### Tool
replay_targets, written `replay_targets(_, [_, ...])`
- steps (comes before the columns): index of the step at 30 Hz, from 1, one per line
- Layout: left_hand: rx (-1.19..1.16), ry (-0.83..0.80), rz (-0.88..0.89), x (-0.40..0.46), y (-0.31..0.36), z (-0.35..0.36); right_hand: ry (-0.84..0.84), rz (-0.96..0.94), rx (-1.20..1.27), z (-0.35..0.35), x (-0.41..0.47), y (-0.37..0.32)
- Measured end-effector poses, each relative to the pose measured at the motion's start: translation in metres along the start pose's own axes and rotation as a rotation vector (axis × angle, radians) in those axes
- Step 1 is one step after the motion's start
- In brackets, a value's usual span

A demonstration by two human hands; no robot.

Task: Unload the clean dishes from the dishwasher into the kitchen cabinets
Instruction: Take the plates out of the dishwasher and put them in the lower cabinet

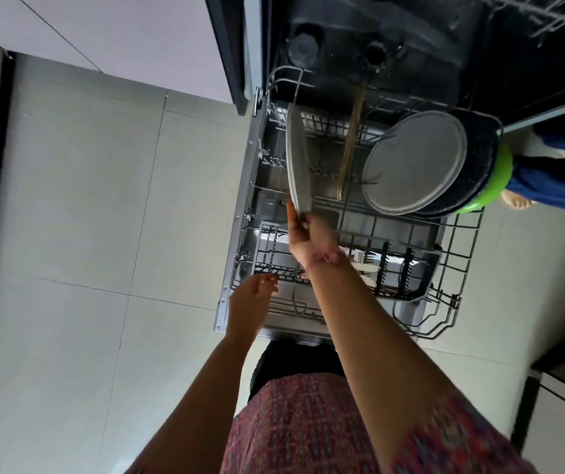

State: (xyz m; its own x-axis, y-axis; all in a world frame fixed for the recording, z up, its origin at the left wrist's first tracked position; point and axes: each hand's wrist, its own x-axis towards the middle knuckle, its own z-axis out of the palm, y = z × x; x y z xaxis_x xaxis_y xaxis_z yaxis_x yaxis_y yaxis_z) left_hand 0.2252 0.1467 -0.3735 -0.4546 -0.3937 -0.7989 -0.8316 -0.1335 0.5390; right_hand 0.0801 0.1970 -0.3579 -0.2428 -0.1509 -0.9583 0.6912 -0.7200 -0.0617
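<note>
The dishwasher point(376, 46) stands open, its dark tub showing at the top of the view, and its lower rack point(459, 254), of dark wire, is pulled out over the lowered door. On the rack's left side a grey plate point(296, 159) stands on edge, seen almost edge-on, its near rim pinched by the right hand point(308, 237). To its right a wooden utensil point(349, 148) stands tilted among the tines. Further right a round grey plate point(414, 162) leans with its underside facing the camera, against a dark dish point(479, 159); behind that sits a bright green bowl point(500, 179). A cutlery basket point(407, 275) lies at the rack's near end, holding pale utensils.
</note>
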Motion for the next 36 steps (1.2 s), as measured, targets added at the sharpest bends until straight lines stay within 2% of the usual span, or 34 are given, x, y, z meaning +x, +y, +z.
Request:
replay_targets(4, [-0.394, -0.044, -0.159, -0.001, 0.013, -0.02, 0.053, 0.062, -0.104, -0.032, -0.027, 0.009])
replay_targets(7, [-0.695, -0.071, -0.237, 0.002, 0.025, -0.037, 0.042, 0.053, -0.301, -0.062, -0.039, -0.002])
replay_targets(11, [-0.955, -0.146, -0.108, 0.01, 0.038, -0.065, -0.099, -0.035, -0.767, -0.085, -0.046, -0.034])
replay_targets(14, [-1.026, -0.187, -0.197, 0.013, 0.037, -0.08, -0.17, -0.077, -1.045, -0.086, -0.041, -0.055])
replay_targets(16, [-1.004, -0.167, -0.242, 0.015, 0.033, -0.084, -0.213, -0.077, -1.132, -0.08, -0.035, -0.064])
replay_targets(19, [-0.898, -0.191, -0.122, 0.015, 0.03, -0.084, -0.28, -0.044, -1.18, -0.071, -0.026, -0.073])
replay_targets(22, [-0.879, -0.171, -0.083, 0.012, 0.022, -0.084, -0.346, 0.02, -1.212, -0.061, -0.017, -0.082])
replay_targets(24, [-0.898, -0.165, -0.041, 0.012, 0.016, -0.086, -0.288, 0.038, -1.05, -0.053, -0.006, -0.086])
replay_targets(27, [-0.919, -0.127, -0.022, 0.013, 0.011, -0.089, -0.087, 0.001, -0.422, -0.038, 0.021, -0.086])
replay_targets(29, [-0.944, -0.108, -0.034, 0.015, 0.007, -0.089, -0.028, -0.027, -0.152, -0.024, 0.039, -0.085])
replay_targets(36, [-0.983, -0.073, -0.062, 0.025, -0.013, -0.078, 0.037, -0.073, 0.057, 0.014, 0.078, -0.077])
